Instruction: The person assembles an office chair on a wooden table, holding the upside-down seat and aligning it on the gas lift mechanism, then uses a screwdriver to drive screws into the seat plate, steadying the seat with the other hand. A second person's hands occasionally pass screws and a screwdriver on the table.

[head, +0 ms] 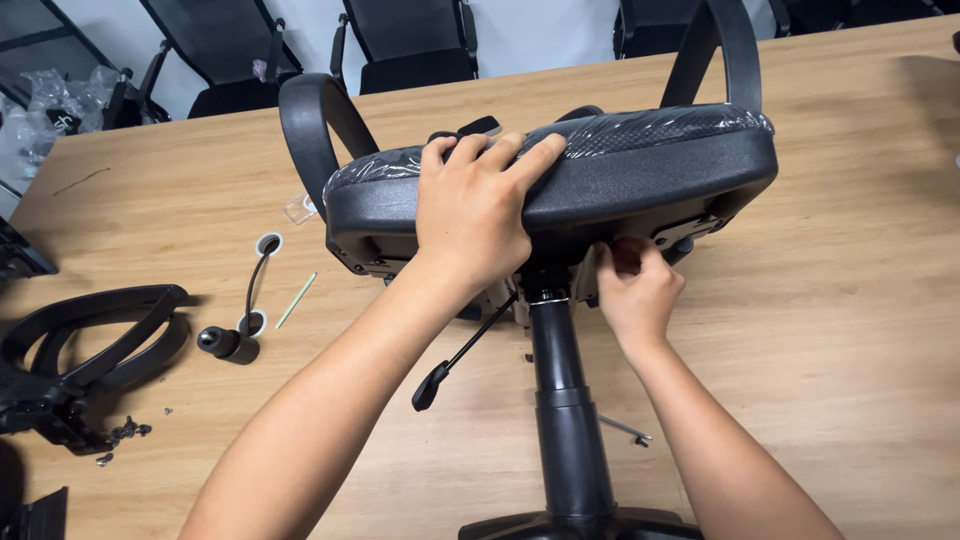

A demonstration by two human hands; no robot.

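A long wooden table point(830, 330) fills the view, with black chairs point(410, 40) lined up behind its far edge. On the table lies an office chair seat point(640, 165), tipped on its side, its cushion wrapped in clear plastic film and its two curved armrests point(310, 125) pointing away from the person. A black gas-lift column point(565, 400) runs from the seat's underside toward the camera, and a thin adjustment lever point(460, 355) angles out to its left.

The left hand point(480, 215) lies spread over the seat's edge, fingers curled onto the wrapped cushion, pressing it steady rather than clasping it. The right hand point(635, 290) reaches under the seat beside the column, fingertips pinched at the metal mounting plate; whether they hold a small part cannot be told.

To the left lie spare black armrests point(90, 335), a round-handled tool point(235, 335), a thin green stick point(296, 300) and a few loose screws point(125, 435).
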